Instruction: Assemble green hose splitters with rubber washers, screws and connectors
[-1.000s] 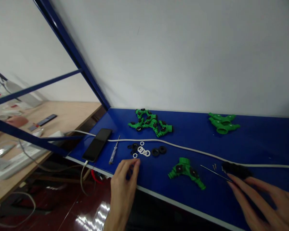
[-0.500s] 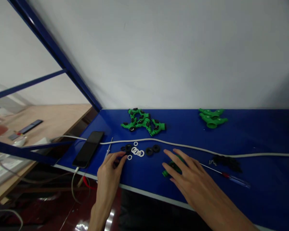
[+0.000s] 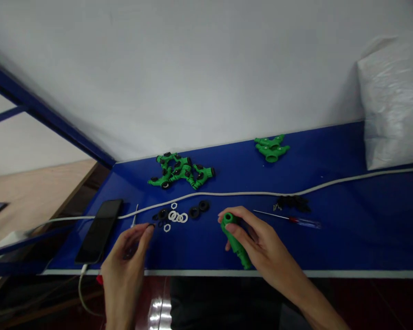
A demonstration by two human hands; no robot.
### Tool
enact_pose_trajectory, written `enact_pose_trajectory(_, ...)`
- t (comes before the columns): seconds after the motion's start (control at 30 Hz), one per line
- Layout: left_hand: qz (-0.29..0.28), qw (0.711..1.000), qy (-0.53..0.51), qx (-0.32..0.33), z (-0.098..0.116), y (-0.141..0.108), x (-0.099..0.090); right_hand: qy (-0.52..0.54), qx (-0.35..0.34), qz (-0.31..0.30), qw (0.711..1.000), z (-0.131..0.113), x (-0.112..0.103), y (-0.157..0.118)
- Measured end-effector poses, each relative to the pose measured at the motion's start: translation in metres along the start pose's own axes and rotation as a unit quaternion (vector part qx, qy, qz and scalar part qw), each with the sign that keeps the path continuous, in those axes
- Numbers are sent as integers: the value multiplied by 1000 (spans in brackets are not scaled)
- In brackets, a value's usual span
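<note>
Between the thumb and index finger of my left hand (image 3: pixel 129 252) is a small black rubber ring (image 3: pixel 151 225). My right hand (image 3: pixel 261 240) grips a green plastic hose splitter (image 3: pixel 239 250), its round open end tipped up toward me; the fingers cover part of it. Just beyond my left hand lie white rings (image 3: pixel 178 217), two white hex nuts (image 3: pixel 167 228) and several small black rings (image 3: pixel 163 214). Two thicker black collars (image 3: pixel 194 212) lie between the hands. Farther back is a cluster of green splitters with black valve knobs (image 3: pixel 182 172).
Two green splitter bodies (image 3: pixel 271 147) lie by the wall. A screwdriver (image 3: pixel 301 222) and black parts (image 3: pixel 294 202) with small screws are at right. A white cable (image 3: pixel 234 194) crosses the blue table. A phone (image 3: pixel 99 231) lies left, a white bag (image 3: pixel 394 105) stands far right.
My right hand has closed on the green splitter and lifted it off the table. My left hand has drawn back from the small parts with a black ring. The view has swung right.
</note>
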State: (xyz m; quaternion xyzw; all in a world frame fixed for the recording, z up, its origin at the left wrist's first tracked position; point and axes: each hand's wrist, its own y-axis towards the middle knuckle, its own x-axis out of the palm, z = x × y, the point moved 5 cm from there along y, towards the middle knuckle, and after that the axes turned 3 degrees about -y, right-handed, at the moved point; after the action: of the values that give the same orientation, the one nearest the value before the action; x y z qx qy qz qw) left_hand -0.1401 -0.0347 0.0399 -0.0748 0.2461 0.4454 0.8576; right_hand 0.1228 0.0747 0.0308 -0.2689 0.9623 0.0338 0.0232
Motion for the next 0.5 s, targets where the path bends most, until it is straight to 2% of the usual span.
enact_pose_trajectory(0.1, -91, 994, -63, 8, 31, -17, 28, 76, 41, 16, 996, 12, 5, -4)
enact_pose_trajectory(0.17, -166, 982, -87, 19, 49, -30, 53, 73, 29, 37, 996, 15, 6, -5)
enact_pose_trajectory(0.23, -212, 970, -118, 13, 59, -41, 75, 55, -2, 56, 997, 15, 5, -5)
enact_pose_trajectory(0.33, -225, 960, -164, 17, 63, -49, 96, 35, -48, 68, 996, 11, 4, -5)
enact_pose_trajectory(0.43, -221, 953, -200, 55, 67, -51, 105, 27, -77, 64, 995, 6, 2, -7)
enact_pose_trajectory(0.5, -230, 947, -215, 56, 68, -52, 109, 21, -90, 60, 994, 2, 1, -9)
